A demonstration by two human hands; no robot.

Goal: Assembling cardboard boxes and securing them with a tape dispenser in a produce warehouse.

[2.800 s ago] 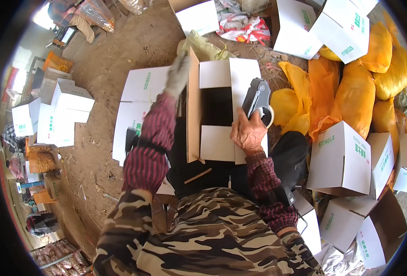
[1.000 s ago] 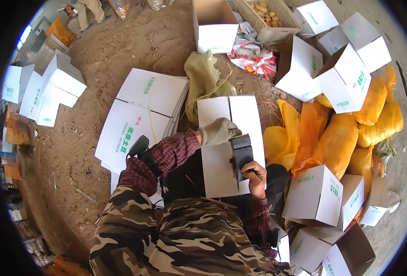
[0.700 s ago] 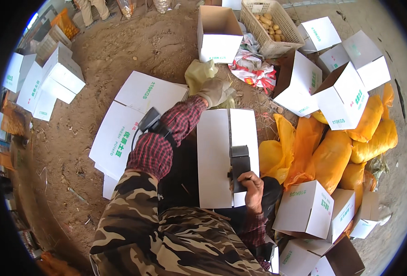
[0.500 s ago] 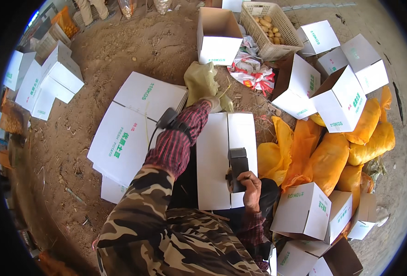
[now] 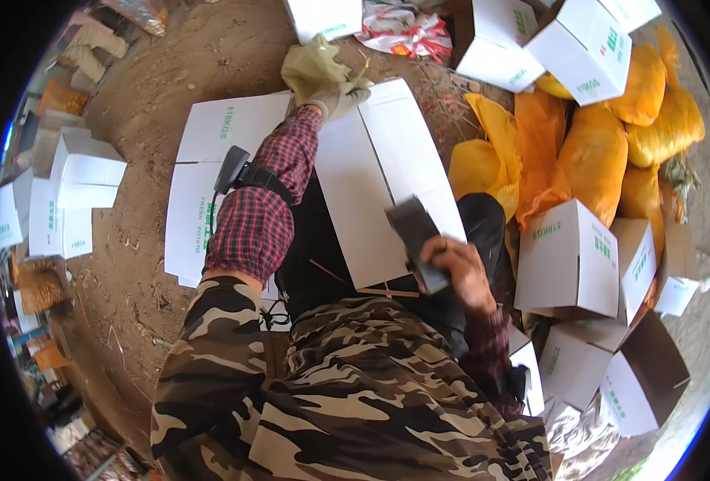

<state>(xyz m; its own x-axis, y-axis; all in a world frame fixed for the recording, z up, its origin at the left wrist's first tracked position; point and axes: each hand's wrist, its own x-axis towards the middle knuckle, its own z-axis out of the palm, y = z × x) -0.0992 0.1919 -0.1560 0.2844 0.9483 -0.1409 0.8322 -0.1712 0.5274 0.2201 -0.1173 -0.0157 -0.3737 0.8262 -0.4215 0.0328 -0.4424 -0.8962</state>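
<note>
Gripping a dark tape dispenser [image 5: 413,227], the right hand [image 5: 463,271] is at the near end of the white carton [image 5: 359,180]. At its far edge is the gloved left hand [image 5: 339,99], its grip unclear.

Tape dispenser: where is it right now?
In the head view, the dark tape dispenser is just right of centre, held in the person's right hand, and in the picture overlaps the near end of the white box.
</note>
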